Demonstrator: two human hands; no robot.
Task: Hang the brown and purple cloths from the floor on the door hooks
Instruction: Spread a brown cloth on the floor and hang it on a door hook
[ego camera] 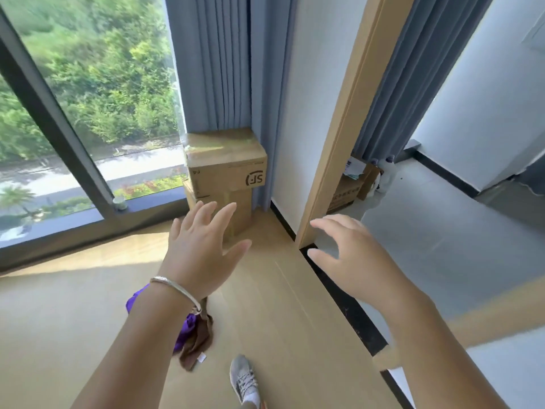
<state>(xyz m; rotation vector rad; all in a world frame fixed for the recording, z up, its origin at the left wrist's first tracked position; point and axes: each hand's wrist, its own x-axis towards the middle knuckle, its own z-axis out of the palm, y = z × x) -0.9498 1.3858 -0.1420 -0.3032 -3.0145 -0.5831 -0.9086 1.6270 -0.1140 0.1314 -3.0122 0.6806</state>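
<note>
Both hands reach forward over the wooden floor [280, 314], fingers spread and straight, neither grip holding anything. The left hand [200, 249], with a silver bangle [177, 290] at the wrist, hovers in front of the stacked cardboard boxes [225, 169]; the right hand [348, 255] is to the right of those boxes, near the foot of the wooden door frame [342, 128]. The purple cloth [185, 329] and brown cloth [197, 340] lie bunched together on the floor, nearer the person than the boxes, partly hidden under the left forearm. A grey sneaker [243, 377] stands just right of the cloths.
</note>
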